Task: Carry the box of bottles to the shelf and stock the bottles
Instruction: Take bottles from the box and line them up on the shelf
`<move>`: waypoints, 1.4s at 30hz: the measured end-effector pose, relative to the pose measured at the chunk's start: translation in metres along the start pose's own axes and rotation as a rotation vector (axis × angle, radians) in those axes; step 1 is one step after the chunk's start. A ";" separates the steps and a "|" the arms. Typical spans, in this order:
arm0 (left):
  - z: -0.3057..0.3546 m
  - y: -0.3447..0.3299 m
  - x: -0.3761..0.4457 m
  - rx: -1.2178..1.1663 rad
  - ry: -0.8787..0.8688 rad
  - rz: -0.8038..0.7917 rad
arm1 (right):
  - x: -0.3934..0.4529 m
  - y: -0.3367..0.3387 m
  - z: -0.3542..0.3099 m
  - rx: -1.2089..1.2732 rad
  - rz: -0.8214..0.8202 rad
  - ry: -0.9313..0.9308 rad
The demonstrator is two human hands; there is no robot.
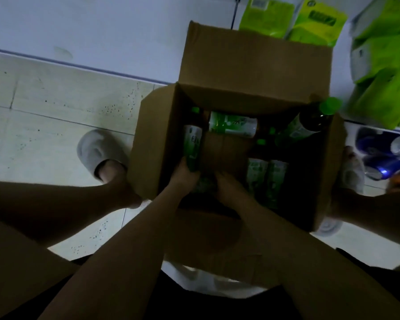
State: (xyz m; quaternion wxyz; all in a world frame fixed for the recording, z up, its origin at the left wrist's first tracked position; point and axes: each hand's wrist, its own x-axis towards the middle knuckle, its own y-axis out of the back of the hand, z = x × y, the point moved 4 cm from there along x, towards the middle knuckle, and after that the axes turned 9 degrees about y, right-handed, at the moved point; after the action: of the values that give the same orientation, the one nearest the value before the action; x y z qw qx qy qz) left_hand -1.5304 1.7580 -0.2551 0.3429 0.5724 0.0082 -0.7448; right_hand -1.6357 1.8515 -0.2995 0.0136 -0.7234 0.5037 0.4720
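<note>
at the left of the frame a pale tiled floor [56, 116] is stretching out under dim light, and a foot in a light grey slipper [99, 153] is standing on it just beside the box. in the middle an open brown cardboard box [148, 139] is sitting on the floor between the person's feet, its flaps standing out to all sides. inside, along the left wall, a green-labelled bottle with a green cap [192, 139] is lying lengthwise, and the left hand [185, 174] is closing its fingers around the lower end of that bottle. just beside it, the right hand [226, 183] is reaching into the near part of the box; it is curled, but whether it is gripping anything is too dark to tell. further back a second green-labelled bottle [232, 124] is lying crosswise against the far wall, two more labelled bottles [267, 174] are lying side by side towards the right, and one dark bottle with a green cap [310, 122] is leaning against the upper right corner. at the upper right bright yellow-green packages [314, 19] are standing on a white surface, and the other slippered foot [351, 172] is showing past the box's right flap.
</note>
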 end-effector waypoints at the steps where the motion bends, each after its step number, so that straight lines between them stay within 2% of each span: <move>1: -0.004 -0.001 -0.001 0.000 -0.011 0.008 | 0.006 -0.007 0.000 -0.054 -0.037 -0.006; 3: -0.011 -0.002 0.003 -0.013 -0.032 0.038 | 0.014 -0.016 0.001 -0.149 -0.052 -0.029; 7: -0.005 0.003 0.016 -0.014 -0.057 0.083 | 0.016 -0.009 -0.003 -0.186 -0.084 -0.049; 12: 0.014 0.000 0.033 -0.032 -0.001 0.036 | -0.001 0.021 -0.015 -0.045 -0.129 0.065; 15: 0.020 -0.005 0.040 0.045 0.049 0.036 | -0.020 0.048 -0.019 0.046 -0.148 0.089; 18: 0.023 -0.005 0.043 0.249 0.076 0.063 | -0.039 0.077 -0.006 0.158 -0.194 -0.022; 20: 0.030 -0.006 0.041 0.318 0.011 0.053 | -0.052 0.087 0.014 0.245 -0.176 -0.113; 22: 0.034 -0.010 0.039 0.225 -0.011 0.052 | -0.064 0.090 0.035 0.421 -0.092 -0.196; 24: 0.033 -0.011 0.040 -0.012 0.042 0.024 | -0.073 0.088 0.051 0.634 0.014 -0.255; 26: 0.031 -0.013 0.044 -0.184 0.121 0.009 | -0.079 0.086 0.058 0.739 0.109 -0.317; 31: 0.032 -0.013 0.060 -0.148 0.278 0.054 | -0.072 0.073 0.064 0.889 0.221 -0.329; 36: 0.039 -0.015 0.066 -0.036 0.235 0.133 | -0.067 0.066 0.062 1.015 0.235 -0.331; 42: 0.037 -0.025 0.039 -0.239 0.260 -0.019 | -0.071 0.073 0.057 1.046 0.247 -0.297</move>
State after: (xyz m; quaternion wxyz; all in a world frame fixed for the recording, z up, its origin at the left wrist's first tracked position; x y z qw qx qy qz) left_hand -1.5789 1.7427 -0.2857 0.3974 0.6190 0.1465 -0.6614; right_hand -1.7310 1.8949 -0.2484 0.3864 -0.4814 0.7446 0.2540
